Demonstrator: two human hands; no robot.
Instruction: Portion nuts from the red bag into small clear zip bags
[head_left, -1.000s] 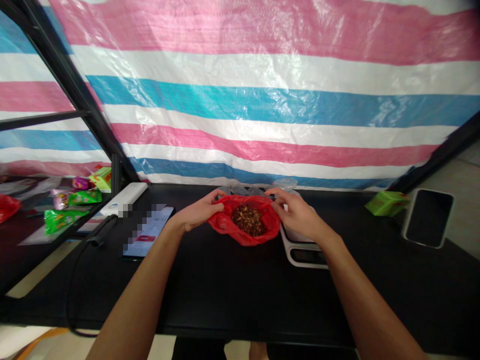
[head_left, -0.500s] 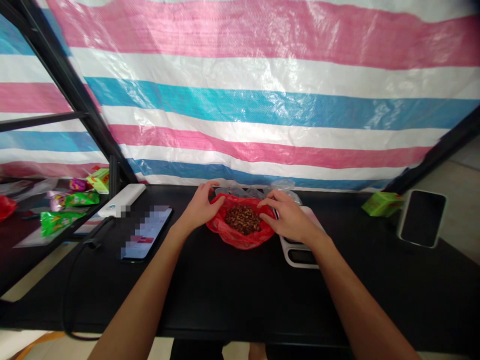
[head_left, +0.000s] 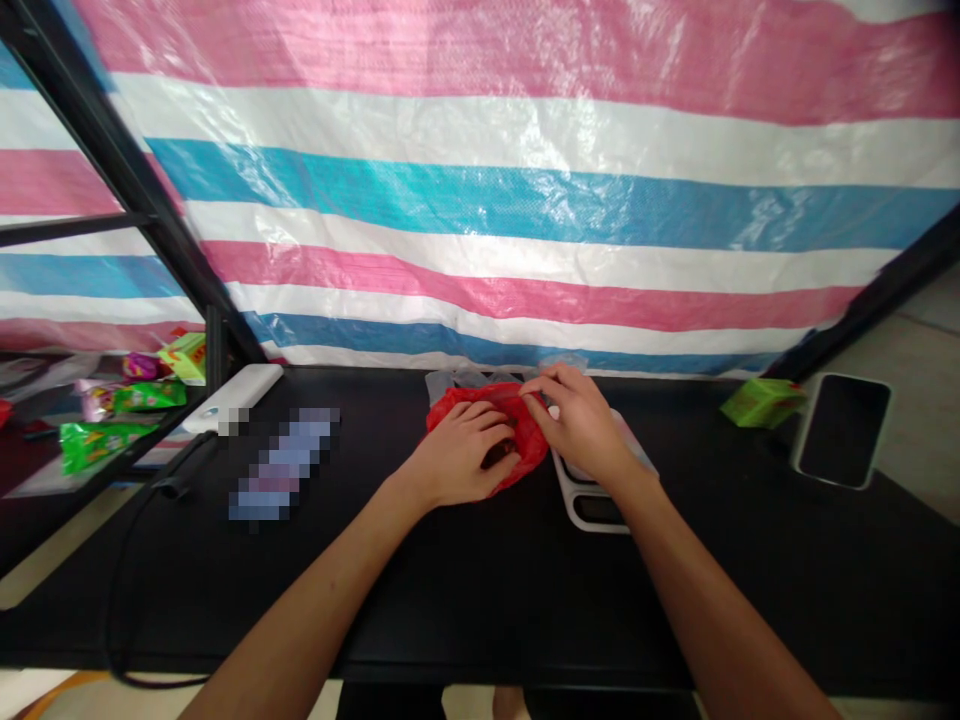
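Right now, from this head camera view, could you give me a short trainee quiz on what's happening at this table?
1. True or false: the left hand rests on the red plastic bag.
2. Which is nearer the white kitchen scale: the left hand or the right hand?
3. What colour is the small box towards the right end of the black table?

Key: 1. True. 2. The right hand. 3. Green.
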